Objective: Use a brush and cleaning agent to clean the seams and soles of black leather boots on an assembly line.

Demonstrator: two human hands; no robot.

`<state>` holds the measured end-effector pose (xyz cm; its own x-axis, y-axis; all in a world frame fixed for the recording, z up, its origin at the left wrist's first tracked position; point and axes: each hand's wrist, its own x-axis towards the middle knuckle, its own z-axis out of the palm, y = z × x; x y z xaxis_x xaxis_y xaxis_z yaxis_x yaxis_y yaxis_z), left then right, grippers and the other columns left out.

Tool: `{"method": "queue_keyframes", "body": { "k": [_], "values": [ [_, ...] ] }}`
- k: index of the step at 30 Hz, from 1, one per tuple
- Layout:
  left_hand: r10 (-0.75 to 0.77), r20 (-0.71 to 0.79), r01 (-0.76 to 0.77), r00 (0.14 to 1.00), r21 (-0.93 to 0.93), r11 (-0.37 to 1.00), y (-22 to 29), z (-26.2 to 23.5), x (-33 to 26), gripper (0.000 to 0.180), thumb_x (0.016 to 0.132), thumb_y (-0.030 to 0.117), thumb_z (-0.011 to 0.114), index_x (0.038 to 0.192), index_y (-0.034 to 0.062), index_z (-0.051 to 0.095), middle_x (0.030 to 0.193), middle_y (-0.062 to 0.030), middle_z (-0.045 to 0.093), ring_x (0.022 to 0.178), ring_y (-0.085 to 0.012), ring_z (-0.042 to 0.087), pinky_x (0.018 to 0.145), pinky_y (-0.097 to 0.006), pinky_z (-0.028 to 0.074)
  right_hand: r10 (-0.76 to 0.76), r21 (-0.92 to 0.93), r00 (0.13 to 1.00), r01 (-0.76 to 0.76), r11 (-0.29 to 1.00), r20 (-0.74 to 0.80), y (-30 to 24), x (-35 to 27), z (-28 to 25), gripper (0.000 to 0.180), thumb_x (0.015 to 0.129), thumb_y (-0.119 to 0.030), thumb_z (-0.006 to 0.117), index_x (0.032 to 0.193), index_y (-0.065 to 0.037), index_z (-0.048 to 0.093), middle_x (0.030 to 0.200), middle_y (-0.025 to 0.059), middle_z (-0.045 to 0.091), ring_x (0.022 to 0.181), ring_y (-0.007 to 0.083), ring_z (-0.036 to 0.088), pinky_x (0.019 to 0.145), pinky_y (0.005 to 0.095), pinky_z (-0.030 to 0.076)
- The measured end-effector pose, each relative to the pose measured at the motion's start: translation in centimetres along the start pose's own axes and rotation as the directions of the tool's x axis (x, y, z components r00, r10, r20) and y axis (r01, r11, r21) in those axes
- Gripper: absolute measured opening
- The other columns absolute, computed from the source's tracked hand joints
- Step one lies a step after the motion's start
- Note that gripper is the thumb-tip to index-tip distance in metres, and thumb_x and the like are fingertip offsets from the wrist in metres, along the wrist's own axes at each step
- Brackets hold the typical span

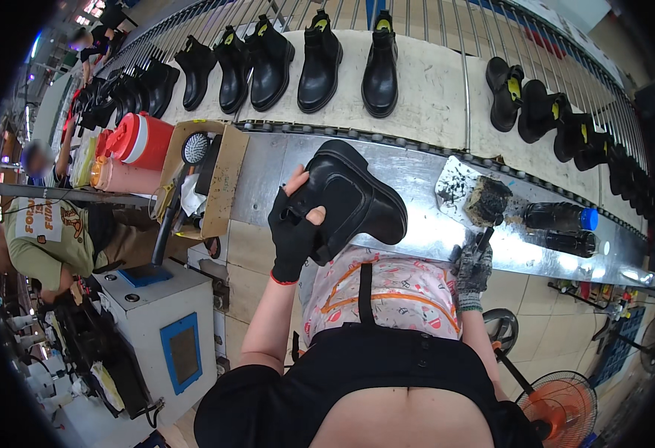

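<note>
My left hand (294,233), in a black fingerless glove, grips a black ankle boot (353,194) by its upper opening. The boot is tilted above the front edge of the metal bench (267,172), its sole turned toward the conveyor. My right hand (474,267), in a grey knit glove, is closed around a small dark stick-like thing (484,238) at the bench edge; its far end is hard to make out. Just beyond that hand lie a black-stained sponge (489,201) and a white sheet spotted with black (454,184).
Black boots (379,67) stand along the roller conveyor (432,82) behind the bench. At left is a cardboard box (226,179) with brushes, beside a red jug (139,140). Two dark bottles (551,216) lie at right. A fan (562,407) stands lower right; other people work at left.
</note>
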<state>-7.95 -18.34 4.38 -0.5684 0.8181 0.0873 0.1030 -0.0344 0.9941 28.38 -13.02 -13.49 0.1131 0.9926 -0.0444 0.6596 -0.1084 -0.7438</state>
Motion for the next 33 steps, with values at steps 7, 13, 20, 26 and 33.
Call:
{"method": "queue_keyframes", "body": {
  "k": [7,13,20,26,33],
  "values": [
    [-0.011,0.417,-0.172,0.909,0.4,0.9,0.0,-2.9,3.3,0.068,0.06,0.018,0.083,0.116,0.0036,0.048,0.115,-0.0109,0.056,0.105,-0.0217,0.056,0.091,-0.031,0.043,0.029,0.014,0.999,-0.03,0.999,0.03,0.0,-0.2,-0.3,0.037,0.088,-0.02,0.057,0.12,-0.003,0.048,0.071,0.0016,0.056,0.052,0.0085,0.05,0.045,0.0246,0.041],
    [-0.102,0.175,0.02,0.979,0.418,0.908,-0.5,-0.7,5.7,0.05,0.059,0.032,0.084,0.089,0.0012,0.059,0.077,-0.0048,0.063,0.074,-0.0134,0.059,0.069,-0.028,0.047,-0.128,0.016,0.991,0.129,0.992,-0.03,-1.1,-0.1,-0.9,0.041,0.09,-0.025,0.055,0.122,-0.002,0.047,0.082,0.0094,0.059,0.065,0.0128,0.055,0.054,0.027,0.045],
    [0.14,0.333,-0.281,0.932,0.426,0.86,3.3,11.0,14.8,0.042,0.062,0.028,0.083,0.084,0.0014,0.059,0.074,-0.003,0.06,0.069,-0.0091,0.054,0.063,-0.025,0.044,-0.015,-0.065,1.0,0.014,0.998,-0.009,-3.4,-0.5,-1.3,0.032,0.088,-0.02,0.06,0.111,0.0,0.053,0.094,0.0149,0.062,0.084,0.0267,0.061,0.075,0.0361,0.048],
    [0.311,0.17,-0.354,0.935,0.382,0.854,-0.3,22.5,22.8,0.054,0.061,0.039,0.08,0.091,0.0015,0.056,0.076,-0.0097,0.06,0.07,-0.0232,0.059,0.063,-0.035,0.046,0.09,0.374,0.995,-0.1,0.922,0.046,-2.1,-1.2,-0.2,0.044,0.081,-0.017,0.063,0.12,0.0,0.052,0.109,0.0165,0.061,0.098,0.0291,0.06,0.085,0.0374,0.046],
    [-0.002,0.376,-0.229,0.927,0.567,0.791,-8.9,26.3,22.7,0.059,0.069,0.04,0.072,0.107,0.0009,0.05,0.093,-0.0167,0.064,0.089,-0.0339,0.062,0.077,-0.042,0.049,-0.03,0.018,0.998,0.029,0.999,0.05,-3.0,-0.6,-0.9,0.036,0.086,-0.013,0.058,0.119,-0.002,0.049,0.105,0.0085,0.06,0.079,0.0191,0.058,0.072,0.0303,0.05]
  ]
}}
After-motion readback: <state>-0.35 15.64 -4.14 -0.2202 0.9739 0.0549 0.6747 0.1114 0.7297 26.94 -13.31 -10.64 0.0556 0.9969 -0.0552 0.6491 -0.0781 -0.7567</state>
